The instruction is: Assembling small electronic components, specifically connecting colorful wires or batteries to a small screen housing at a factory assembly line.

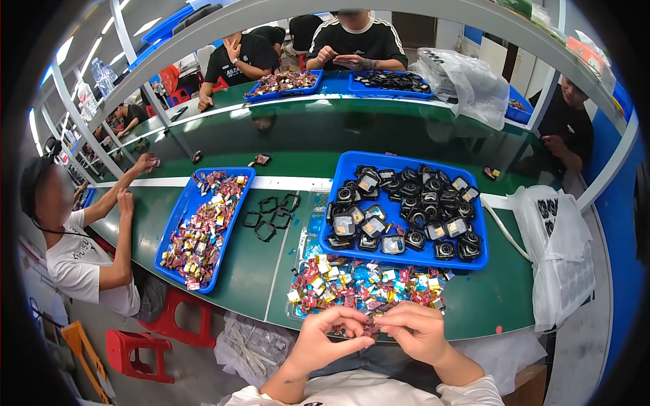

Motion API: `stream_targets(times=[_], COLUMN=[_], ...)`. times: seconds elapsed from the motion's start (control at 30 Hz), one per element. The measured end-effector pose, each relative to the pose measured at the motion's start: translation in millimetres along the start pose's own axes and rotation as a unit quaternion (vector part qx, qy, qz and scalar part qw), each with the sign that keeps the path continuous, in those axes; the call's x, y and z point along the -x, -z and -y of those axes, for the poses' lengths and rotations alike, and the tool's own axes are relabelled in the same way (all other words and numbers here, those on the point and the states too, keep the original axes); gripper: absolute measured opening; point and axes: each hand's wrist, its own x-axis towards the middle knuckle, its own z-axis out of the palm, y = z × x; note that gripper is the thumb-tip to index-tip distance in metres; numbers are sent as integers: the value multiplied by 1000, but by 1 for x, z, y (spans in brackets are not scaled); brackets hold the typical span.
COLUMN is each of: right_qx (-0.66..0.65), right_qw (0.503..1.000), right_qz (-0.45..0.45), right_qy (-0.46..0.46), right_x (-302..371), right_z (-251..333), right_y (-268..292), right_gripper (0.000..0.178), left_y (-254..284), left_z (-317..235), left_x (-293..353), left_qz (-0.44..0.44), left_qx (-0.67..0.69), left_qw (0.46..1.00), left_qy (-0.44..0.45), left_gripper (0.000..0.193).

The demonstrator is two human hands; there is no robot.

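Close to my body, at the near edge of the green bench, both hands meet around a small reddish circuit board (370, 329). My left hand (330, 337) curls with its thumb and fingertips at the board's left side. The fingers of my right hand (418, 333) pinch at its other side, and they partly cover it. Just beyond lies a clear plastic tray (298, 249) heaped with small circuit boards (332, 281) carrying white, yellow and blue pieces. Behind the heap, a blue tray (484, 250) holds many black watch-like housings (428, 197), some with pale square faces.
A second blue tray (162, 254) of red boards stands left, beside several black square frames (265, 231). White plastic wrap (569, 271) covers stacked trays at right. A co-worker (84, 250) sits left; others face me across the bench. A metal shelf beam (203, 42) crosses overhead.
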Motion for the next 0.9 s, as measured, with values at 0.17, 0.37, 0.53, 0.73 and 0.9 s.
stream_targets(times=[0.17, 0.37, 0.53, 0.73, 0.9], right_qx=[-49, -46, -27, -60, -138], right_qw=[999, 999, 999, 997, 989], right_qz=[-9, -21, -14, 33, 42], right_qy=[-9, 11, 12, -20, -39], right_x=[-1, 1, 4, -1, -1], right_z=[2, 2, 0, 7, -1], right_y=[0, 2, 3, 3, 5], right_gripper=[18, 21, 25, 26, 20], left_y=[-4, -3, -4, 2, 4], left_z=[1, 2, -5, 8, 2], left_x=[-7, -6, -3, 0, -1], left_qz=[17, -27, 13, -24, -6], left_qx=[-196, -209, -166, -68, -81], left_qw=[977, 957, 981, 995, 995], left_qy=[-85, -197, -97, -64, -63], left_gripper=[21, 14, 14, 13, 12])
